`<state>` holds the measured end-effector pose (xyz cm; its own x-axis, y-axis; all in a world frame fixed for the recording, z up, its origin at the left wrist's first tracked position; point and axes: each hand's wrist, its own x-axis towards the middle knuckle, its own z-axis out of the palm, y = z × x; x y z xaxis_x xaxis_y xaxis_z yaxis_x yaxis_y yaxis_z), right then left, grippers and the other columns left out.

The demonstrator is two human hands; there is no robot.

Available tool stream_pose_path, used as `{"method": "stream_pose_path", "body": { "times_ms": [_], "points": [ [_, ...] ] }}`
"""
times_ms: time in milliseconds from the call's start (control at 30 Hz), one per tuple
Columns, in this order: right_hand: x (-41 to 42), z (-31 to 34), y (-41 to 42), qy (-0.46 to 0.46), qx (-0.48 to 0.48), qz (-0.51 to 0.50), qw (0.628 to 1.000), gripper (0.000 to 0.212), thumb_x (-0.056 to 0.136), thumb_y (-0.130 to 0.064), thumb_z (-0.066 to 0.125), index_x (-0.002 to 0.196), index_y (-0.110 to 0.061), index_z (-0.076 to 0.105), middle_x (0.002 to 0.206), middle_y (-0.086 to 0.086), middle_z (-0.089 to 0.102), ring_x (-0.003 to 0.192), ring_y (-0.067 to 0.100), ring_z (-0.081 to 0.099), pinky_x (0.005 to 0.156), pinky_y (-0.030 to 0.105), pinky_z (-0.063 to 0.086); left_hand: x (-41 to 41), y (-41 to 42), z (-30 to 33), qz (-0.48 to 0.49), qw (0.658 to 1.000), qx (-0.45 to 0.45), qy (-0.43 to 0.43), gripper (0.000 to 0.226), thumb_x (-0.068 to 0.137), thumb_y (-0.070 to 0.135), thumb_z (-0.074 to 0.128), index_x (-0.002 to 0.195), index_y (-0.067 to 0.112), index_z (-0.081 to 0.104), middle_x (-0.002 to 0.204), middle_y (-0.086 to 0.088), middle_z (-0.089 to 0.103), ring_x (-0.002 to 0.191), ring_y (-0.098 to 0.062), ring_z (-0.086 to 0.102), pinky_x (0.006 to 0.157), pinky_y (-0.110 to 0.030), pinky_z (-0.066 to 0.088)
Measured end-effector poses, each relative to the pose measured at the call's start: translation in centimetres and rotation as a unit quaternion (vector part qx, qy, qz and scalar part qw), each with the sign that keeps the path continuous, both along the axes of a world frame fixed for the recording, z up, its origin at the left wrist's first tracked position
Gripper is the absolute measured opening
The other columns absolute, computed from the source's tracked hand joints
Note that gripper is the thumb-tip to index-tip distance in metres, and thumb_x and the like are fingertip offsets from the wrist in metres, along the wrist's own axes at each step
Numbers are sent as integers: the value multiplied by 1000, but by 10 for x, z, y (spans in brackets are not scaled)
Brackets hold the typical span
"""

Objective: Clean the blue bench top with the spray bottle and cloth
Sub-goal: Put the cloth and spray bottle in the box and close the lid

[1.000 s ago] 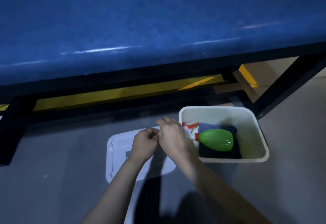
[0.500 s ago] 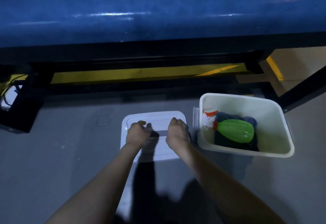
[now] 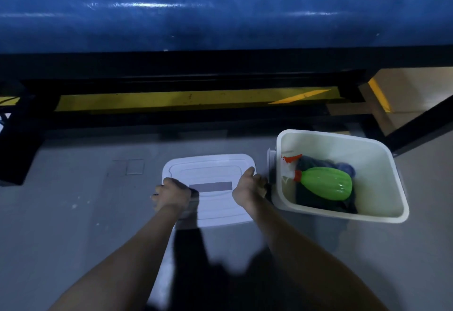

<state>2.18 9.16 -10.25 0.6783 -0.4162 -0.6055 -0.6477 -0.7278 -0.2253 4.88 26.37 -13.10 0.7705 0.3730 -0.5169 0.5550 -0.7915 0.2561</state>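
1. Your left hand sits on the left edge of the white lid, fingers curled over that rim and holding it.
2. Your right hand is on the lid's right edge, thumb up on top and fingers wrapped down the side, so it grips the lid too.
3. The lid lies flat on the grey floor, with a grey strip across its middle between your two hands.
4. Just right of the lid stands the open white bin, its near-left wall just beside your right knuckles; I cannot tell if they touch.
5. Inside the bin lies the spray bottle, green body on its side, orange collar and white trigger head pointing left toward the bin's wall.
6. The bottle rests on the dark cloth, bunched in the bottom of the bin, with a blue fold showing behind the bottle.
7. The blue bench top fills the upper view, glossy with streaks of light, well apart from both hands.
8. Below it runs the black frame, and a yellow stripe shows on the floor under the bench.
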Motion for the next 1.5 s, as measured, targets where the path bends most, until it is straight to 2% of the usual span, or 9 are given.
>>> {"method": "stream_pose_path", "body": {
  "times_ms": [67, 267, 500, 667, 1000, 1167, 1300, 1400, 1500],
  "points": [
    [0, 4, 3, -5, 3, -10, 1000, 57, 81, -11, 57, 131, -7, 30, 135, 19, 38, 127, 34, 37, 103, 37, 37, 1, -1, 3, 4, 1000, -3, -19, 63, 51, 32, 40, 97, -6, 61, 99, -28, 63, 90, -44, 59, 77, -49, 51],
    [-1, 14, 21, -33, 26, -14, 999, 67, 76, -13, 62, 132, -9, 26, 133, 21, 32, 121, 38, 37, 100, 40, 40, -10, 2, 33, 124, 990, -60, -22, 60, 78, 32, 61, 128, 8, 40, 130, -25, 39, 122, -40, 37, 101, -42, 34],
    [2, 76, 35, -113, 50, 42, 991, 85, 84, -9, 56, 149, -8, 2, 154, 25, 1, 142, 40, 4, 116, 48, 12, -1, 11, 63, 182, 972, -79, -125, 56, 82, 40, 54, 124, 5, 42, 131, -26, 37, 122, -41, 32, 100, -52, 33],
    [0, 126, 27, -209, -2, 73, 975, 83, 87, -14, 53, 150, -9, 0, 156, 26, -4, 144, 40, -1, 115, 50, 9, 9, -6, 99, 177, 966, -94, -161, 57, 84, 40, 51, 127, 5, 40, 133, -26, 37, 122, -42, 33, 99, -52, 32],
    [-27, 156, -62, -251, -77, -37, 964, 76, 86, -23, 53, 148, -9, 12, 155, 24, 9, 142, 37, 11, 111, 48, 20, -15, -87, 149, 39, 973, -135, -186, 63, 85, 40, 54, 136, 12, 32, 131, -25, 35, 122, -40, 32, 99, -49, 34],
    [-56, 161, -119, -248, -107, -95, 958, 75, 85, -22, 54, 148, -8, 16, 152, 24, 19, 138, 37, 24, 106, 48, 28, -33, -130, 160, -51, 965, -147, -210, 37, 77, 38, 59, 100, 13, 44, 117, -18, 43, 111, -38, 40, 95, -48, 42],
    [-79, 149, -166, -316, -118, -140, 931, 70, 75, -20, 55, 137, 7, 38, 116, 31, 51, 103, 49, 51, 83, 52, 44, -46, -165, 162, -128, 955, -166, -211, 29, 77, 30, 62, 93, 11, 47, 108, -11, 42, 109, -35, 42, 88, -38, 40],
    [-89, 148, -201, -259, -104, -182, 943, 64, 82, -20, 58, 139, -3, 33, 127, 20, 48, 118, 41, 45, 98, 52, 38, -51, -186, 154, -185, 944, -175, -209, 27, 78, 24, 63, 94, 6, 51, 108, -15, 47, 106, -34, 47, 83, -32, 41],
    [-93, 142, -227, -224, -94, -213, 946, 60, 83, -16, 54, 137, -8, 33, 130, 16, 48, 118, 36, 44, 100, 48, 38, -53, -203, 144, -221, 936, -180, -209, 13, 78, 12, 58, 86, 5, 50, 99, -14, 49, 94, -33, 52, 72, -27, 39]
  ]
}}
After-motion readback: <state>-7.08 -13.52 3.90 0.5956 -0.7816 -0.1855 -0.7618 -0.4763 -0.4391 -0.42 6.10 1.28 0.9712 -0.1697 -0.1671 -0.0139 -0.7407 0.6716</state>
